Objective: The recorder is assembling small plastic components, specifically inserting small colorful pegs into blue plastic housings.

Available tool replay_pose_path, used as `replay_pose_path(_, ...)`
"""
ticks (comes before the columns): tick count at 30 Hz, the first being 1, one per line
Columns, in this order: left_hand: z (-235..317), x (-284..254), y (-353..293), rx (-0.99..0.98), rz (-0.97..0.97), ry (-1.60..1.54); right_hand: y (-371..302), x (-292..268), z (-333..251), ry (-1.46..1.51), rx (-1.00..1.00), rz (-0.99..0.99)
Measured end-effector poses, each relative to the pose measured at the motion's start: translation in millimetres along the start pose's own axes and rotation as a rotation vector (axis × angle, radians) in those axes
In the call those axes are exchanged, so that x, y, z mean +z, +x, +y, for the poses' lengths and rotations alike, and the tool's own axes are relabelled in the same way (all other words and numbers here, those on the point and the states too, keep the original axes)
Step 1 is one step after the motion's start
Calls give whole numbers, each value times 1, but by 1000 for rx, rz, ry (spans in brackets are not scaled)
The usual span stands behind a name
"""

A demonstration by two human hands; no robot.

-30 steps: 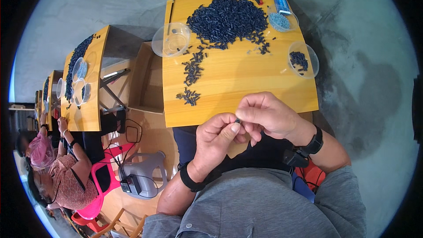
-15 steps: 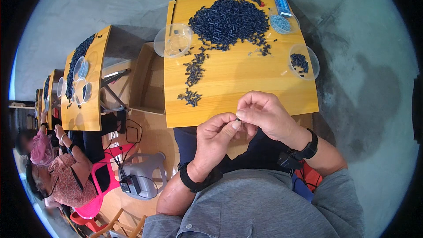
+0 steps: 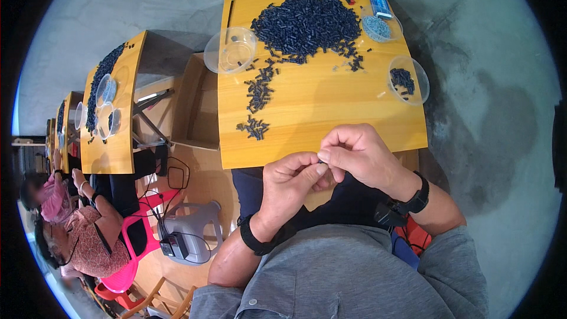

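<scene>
My left hand (image 3: 290,184) and my right hand (image 3: 358,155) meet fingertip to fingertip at the near edge of a yellow wooden table (image 3: 322,115). Between the fingertips they pinch a small dark piece (image 3: 321,162), mostly hidden by the fingers. A large heap of small dark cylindrical pieces (image 3: 307,20) lies at the far side of the table. A trail of the same pieces (image 3: 257,97) runs down the left part toward me. Both wrists carry black bands.
A clear bowl (image 3: 231,50) hangs at the table's left edge. A bowl holding a few dark pieces (image 3: 407,80) sits at the right edge, a bowl of pale blue bits (image 3: 378,26) and a blue packet (image 3: 378,0) far right. Other people sit at similar tables at left.
Both hands stay joined at the table's near edge; only the fingers have shifted slightly around the small piece.
</scene>
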State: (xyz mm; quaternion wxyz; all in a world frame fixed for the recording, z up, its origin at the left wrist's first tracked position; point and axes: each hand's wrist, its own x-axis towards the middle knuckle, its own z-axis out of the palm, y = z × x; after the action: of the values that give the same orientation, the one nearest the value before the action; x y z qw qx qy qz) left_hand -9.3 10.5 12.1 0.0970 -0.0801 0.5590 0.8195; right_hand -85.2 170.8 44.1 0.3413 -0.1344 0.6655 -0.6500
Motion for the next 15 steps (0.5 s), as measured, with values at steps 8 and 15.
replay_pose_path(8,2,5,1,-42,80,-77,1,0,2,181,76,18)
replay_pose_path(15,-6,-1,5,137,46,-84,2,-3,10,380,287,-9)
